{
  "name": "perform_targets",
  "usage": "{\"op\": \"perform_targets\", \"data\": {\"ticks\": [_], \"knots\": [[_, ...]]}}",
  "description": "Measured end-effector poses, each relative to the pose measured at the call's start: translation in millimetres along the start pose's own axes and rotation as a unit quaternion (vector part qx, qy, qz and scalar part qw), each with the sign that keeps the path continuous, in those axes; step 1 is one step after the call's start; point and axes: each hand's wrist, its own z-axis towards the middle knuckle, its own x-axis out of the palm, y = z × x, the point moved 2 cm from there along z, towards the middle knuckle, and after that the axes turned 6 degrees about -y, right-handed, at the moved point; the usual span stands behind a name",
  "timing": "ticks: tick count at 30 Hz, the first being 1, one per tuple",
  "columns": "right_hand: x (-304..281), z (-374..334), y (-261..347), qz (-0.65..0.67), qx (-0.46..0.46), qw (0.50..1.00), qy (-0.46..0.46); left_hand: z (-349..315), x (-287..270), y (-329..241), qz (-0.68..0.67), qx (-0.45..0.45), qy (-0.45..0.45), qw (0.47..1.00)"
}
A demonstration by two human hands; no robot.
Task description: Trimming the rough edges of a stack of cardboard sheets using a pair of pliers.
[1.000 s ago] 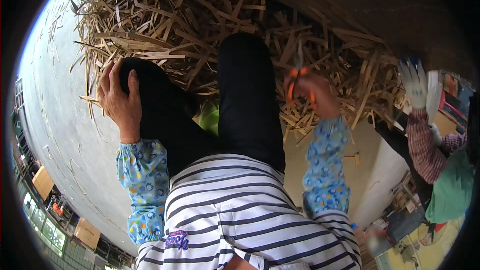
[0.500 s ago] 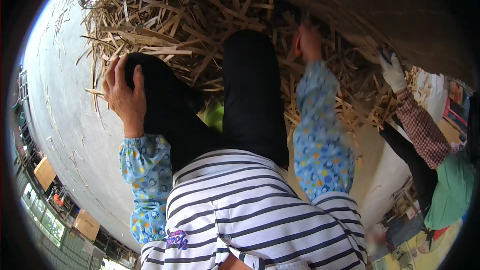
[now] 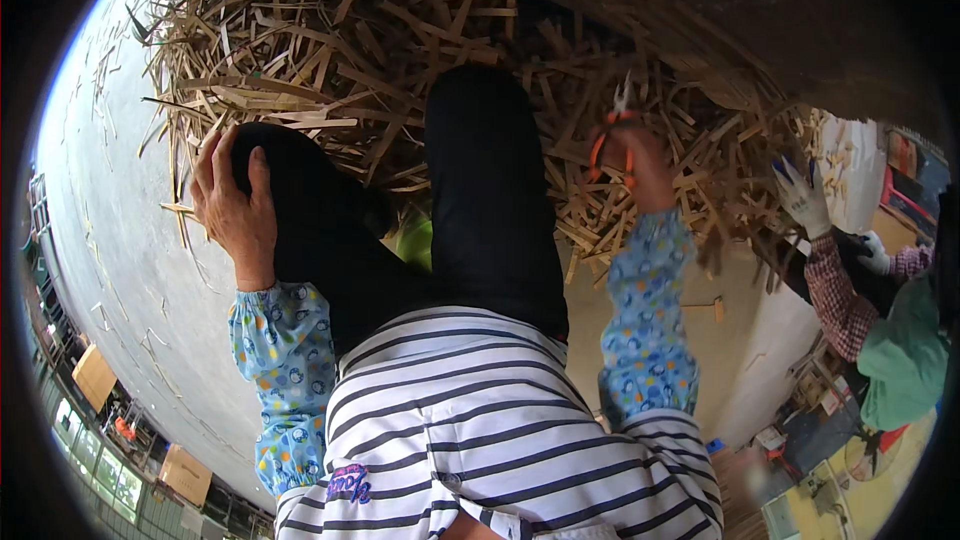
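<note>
My left hand (image 3: 237, 198) rests on my left knee (image 3: 290, 180), its fingers spread over the black trouser leg and holding nothing. To the right of my other knee, my right hand (image 3: 650, 157) grips a pair of pliers (image 3: 623, 118) with orange handles. Their metal jaws point away from me and look slightly apart, with nothing visible between them. Below and around the pliers lies a heap of thin wooden strips (image 3: 330, 50), which spreads from the far left to the right. Blur hides the exact hold of my right fingers.
Over the heap at the far right hangs a large brown sheet-like surface (image 3: 780, 20). A co-worker's gloved hand (image 3: 803, 202) is to the right, holding a blue-handled tool. Something bright green (image 3: 415, 240) shows between my legs. Loose strips lie on the grey floor (image 3: 130, 220) at left.
My right hand has drawn back toward me with the pliers, away from the brown surface. The co-worker's gloved hand has also pulled back from it. My left hand stays on the knee.
</note>
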Motion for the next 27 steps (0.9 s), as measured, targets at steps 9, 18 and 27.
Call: {"op": "perform_targets", "data": {"ticks": [9,18,27], "knots": [[-21.4,142.5,31.4,-0.094,-0.088,0.975,-0.179,-1.7,1.6,2.7,-0.003,0.000,-0.001,1.000],[19.2,71.8,-20.7,-0.218,-0.129,0.959,-0.129,1.6,-1.7,5.9,0.015,-0.016,-0.006,1.000],[-0.3,27.3,-46.5,-0.062,0.028,0.990,-0.125,-2.1,-4.0,-1.0,0.003,-0.005,0.014,1.000]]}}
